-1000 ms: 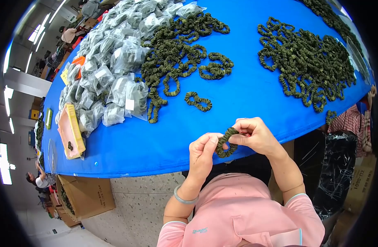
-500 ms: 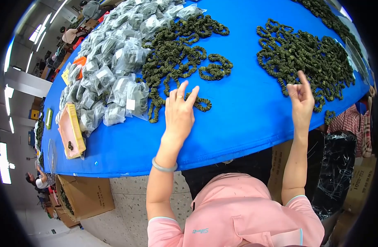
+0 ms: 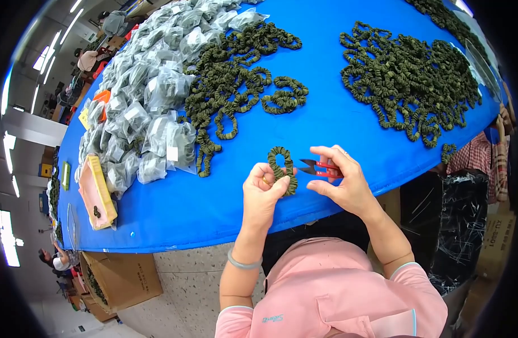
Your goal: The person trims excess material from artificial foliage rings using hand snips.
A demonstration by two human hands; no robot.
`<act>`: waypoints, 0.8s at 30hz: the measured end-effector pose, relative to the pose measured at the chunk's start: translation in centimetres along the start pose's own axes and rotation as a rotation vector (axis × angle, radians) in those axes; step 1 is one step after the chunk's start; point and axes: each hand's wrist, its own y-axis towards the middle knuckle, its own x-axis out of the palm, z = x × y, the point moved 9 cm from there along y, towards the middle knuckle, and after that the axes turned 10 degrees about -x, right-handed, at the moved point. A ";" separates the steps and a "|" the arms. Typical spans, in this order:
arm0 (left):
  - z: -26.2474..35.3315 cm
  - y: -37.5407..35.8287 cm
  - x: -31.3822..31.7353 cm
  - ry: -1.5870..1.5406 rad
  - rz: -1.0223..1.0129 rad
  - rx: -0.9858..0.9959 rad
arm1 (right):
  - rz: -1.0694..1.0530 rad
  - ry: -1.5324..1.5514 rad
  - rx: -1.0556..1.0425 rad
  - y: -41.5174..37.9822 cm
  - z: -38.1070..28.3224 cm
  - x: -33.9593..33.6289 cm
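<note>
My left hand [image 3: 260, 191] pinches a dark green scrunchie [image 3: 280, 160] between thumb and fingers, holding it up over the near part of the blue table. Just to its right, my right hand [image 3: 349, 183] holds red-handled thread snips [image 3: 321, 168]. The dark blades point left towards the scrunchie, apart from it. Beyond my left hand lies a loose pile of green scrunchies [image 3: 225, 84], with a few set a little apart [image 3: 284, 96]. A larger scrunchie heap [image 3: 417, 84] spreads over the right side.
Clear plastic bags with green contents [image 3: 157, 90] are piled on the left of the blue table [image 3: 310, 50]. A yellow-edged pink tray [image 3: 104, 188] sits near the left edge. Below stand a cardboard box [image 3: 124, 279] and a black bin [image 3: 459, 225]. People work in the background at left.
Both hands have come together near the table's front edge. My left hand has picked up a scrunchie. The snips now show in my right hand, which has drawn back from the right-hand heap.
</note>
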 end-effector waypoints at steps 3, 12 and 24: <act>-0.2 -1.1 0.8 -0.266 -0.016 -0.043 | 0.058 0.037 -0.131 0.0 -1.1 -0.7; -0.2 -2.3 2.1 -0.369 -0.061 -0.102 | 0.055 -0.096 -0.255 -0.4 -1.8 -0.2; -0.2 -2.6 1.6 -0.246 -0.020 0.011 | 0.074 -0.275 -0.444 -0.8 -2.7 -0.7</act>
